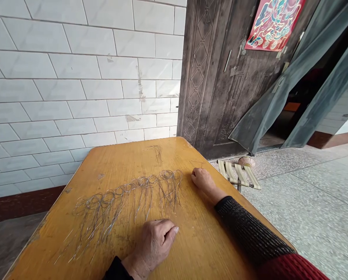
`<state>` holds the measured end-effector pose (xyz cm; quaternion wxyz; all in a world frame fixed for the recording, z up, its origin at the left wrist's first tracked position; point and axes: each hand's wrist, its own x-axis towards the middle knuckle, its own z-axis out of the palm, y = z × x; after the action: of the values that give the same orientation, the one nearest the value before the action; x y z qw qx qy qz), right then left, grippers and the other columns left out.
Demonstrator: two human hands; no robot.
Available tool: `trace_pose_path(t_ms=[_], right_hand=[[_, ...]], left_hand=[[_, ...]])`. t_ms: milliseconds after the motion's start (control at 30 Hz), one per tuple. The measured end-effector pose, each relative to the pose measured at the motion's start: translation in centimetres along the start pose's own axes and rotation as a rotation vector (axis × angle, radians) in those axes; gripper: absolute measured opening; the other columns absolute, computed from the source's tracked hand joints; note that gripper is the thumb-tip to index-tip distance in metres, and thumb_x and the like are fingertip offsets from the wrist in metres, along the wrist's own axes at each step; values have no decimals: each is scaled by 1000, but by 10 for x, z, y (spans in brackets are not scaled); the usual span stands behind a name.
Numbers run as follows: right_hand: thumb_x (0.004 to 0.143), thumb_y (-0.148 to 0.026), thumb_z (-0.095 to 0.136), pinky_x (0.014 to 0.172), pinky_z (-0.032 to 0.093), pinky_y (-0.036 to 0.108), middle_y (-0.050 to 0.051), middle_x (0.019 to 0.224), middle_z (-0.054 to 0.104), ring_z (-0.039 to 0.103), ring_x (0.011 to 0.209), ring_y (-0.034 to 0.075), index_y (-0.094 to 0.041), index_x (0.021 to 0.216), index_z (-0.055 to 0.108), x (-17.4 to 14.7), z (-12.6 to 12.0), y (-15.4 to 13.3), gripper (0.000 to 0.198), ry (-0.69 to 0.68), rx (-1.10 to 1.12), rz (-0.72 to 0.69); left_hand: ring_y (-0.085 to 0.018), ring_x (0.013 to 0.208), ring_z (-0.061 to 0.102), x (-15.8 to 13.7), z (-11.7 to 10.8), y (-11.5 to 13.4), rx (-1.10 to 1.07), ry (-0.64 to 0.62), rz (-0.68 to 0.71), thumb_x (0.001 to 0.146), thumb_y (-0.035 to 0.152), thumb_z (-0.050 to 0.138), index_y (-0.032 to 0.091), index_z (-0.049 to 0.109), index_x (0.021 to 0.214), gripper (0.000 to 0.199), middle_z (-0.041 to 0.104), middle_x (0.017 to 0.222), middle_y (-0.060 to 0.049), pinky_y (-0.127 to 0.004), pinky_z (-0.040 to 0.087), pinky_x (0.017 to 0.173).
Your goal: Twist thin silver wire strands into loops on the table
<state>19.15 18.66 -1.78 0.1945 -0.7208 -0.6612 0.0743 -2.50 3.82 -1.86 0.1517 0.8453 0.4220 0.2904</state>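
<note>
My left hand rests closed on the near part of the wooden table, thumb against the curled forefinger, with nothing visible in it. Close to the table's right edge lies my right hand, its fingers curled under and their tips hidden. Just beyond its knuckles is a thin bent wire; whether the fingers touch it I cannot tell. Between and left of the hands runs a slanting row of thin metal wires with round looped ends and loose tails toward me. A small bunch of wires lies near the far edge.
A white tiled wall stands behind the table. To the right are a dark carved door with a red poster and a grey hanging curtain. A low stool with striped straps stands on the speckled floor beside the table.
</note>
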Motion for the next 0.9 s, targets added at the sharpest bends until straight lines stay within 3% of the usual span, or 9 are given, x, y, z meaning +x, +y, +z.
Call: trace_pose_path(t_ms=[200, 300, 400, 500, 600, 700, 900], right_hand=[[71, -14, 46, 58, 37, 26, 13, 80, 64, 60, 79, 23, -13, 72, 60, 1, -13, 8, 13, 28, 82, 95], [71, -15, 45, 51, 37, 23, 9, 73, 63, 60, 64, 17, -14, 69, 56, 0, -24, 13, 10, 26, 214, 107], [74, -18, 41, 43, 36, 20, 4, 64, 62, 53, 44, 9, -15, 67, 51, -9, -34, 7, 12, -26, 395, 59], [77, -26, 40, 38, 36, 18, 1, 65, 62, 49, 38, 5, -16, 68, 48, -31, -39, -12, 16, -84, 550, -26], [76, -33, 46, 35, 34, 18, -1, 59, 59, 45, 33, 4, -16, 66, 47, -60, -34, -37, 19, -244, 890, -163], [73, -34, 53, 35, 32, 17, -5, 47, 52, 45, 31, 5, -16, 64, 46, -87, -23, -56, 21, -351, 1008, -211], [74, -33, 54, 36, 32, 17, -6, 42, 52, 44, 30, 5, -16, 65, 46, -105, 3, -66, 21, -545, 1088, -231]], left_hand=[[-8, 47, 31, 0, 2, -1, -8, 22, -5, 83, 19, 35, 17, 38, 54, 30, 36, 51, 4, -22, 22, 47], [-8, 48, 33, 1, 0, -3, -70, 29, -69, 84, 24, 36, 17, 38, 54, 31, 35, 51, 4, -22, 23, 48], [-8, 47, 35, 4, -6, -4, -265, 55, -194, 85, 33, 37, 17, 37, 53, 36, 35, 50, 4, -21, 26, 47], [-8, 46, 40, 6, -10, -7, -530, 155, -359, 84, 40, 40, 16, 47, 59, 36, 42, 52, 3, -21, 31, 47], [-8, 50, 44, 8, -10, -10, -774, 273, -492, 79, 44, 49, 14, 56, 84, 32, 51, 64, 1, -20, 34, 46], [-9, 56, 47, 8, -9, -9, -922, 323, -541, 73, 45, 57, 13, 54, 101, 42, 56, 77, -4, -19, 36, 46], [-9, 59, 47, 8, -8, -7, -1003, 377, -567, 72, 42, 60, 12, 61, 91, 35, 58, 80, -6, -18, 37, 46]])
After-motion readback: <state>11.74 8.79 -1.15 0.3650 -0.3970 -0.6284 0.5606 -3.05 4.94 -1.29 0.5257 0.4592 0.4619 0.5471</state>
